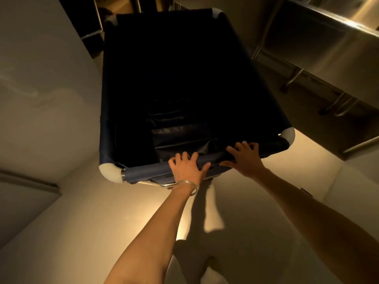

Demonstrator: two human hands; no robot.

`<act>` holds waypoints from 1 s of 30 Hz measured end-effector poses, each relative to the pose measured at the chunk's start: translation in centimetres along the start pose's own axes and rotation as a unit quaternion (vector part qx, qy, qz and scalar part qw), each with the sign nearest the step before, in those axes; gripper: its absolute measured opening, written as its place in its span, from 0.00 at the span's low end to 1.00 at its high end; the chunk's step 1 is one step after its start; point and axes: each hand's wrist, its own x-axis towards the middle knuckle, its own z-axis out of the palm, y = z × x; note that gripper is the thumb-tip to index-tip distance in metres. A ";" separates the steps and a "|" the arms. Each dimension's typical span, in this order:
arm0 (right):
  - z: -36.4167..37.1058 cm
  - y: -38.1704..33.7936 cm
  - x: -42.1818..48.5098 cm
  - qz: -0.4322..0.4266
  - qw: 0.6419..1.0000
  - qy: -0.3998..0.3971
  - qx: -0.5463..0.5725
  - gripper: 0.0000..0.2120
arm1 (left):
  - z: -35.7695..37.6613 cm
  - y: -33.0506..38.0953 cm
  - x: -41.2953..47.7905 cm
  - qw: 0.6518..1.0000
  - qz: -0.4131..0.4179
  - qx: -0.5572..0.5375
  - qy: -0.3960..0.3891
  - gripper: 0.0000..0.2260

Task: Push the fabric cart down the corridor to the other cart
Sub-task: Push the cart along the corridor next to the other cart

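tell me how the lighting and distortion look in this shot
Head view: dim and warm, with a bright patch on the floor under the arms; the cart interior is near black, contents hard to read; glare streaks the steel table at upper right; wide-angle bending curves the walls and table edges.

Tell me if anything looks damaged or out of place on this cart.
Nothing stands out. Both hands, left and right, rest on the near rim of the fabric cart, its white corner caps look intact, and its interior is too dark to judge.
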 end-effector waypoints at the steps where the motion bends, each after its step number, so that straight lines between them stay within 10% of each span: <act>1: 0.0 0.3 -0.7 -0.007 1.000 -0.016 -0.003 0.38 | 0.1 0.5 -0.9 1.000 -0.005 -0.005 -0.002 0.24; 30: 4.6 -1.3 -21.5 0.018 0.999 0.005 -0.029 0.29 | 5.2 3.2 -20.2 0.998 0.019 0.034 0.045 0.29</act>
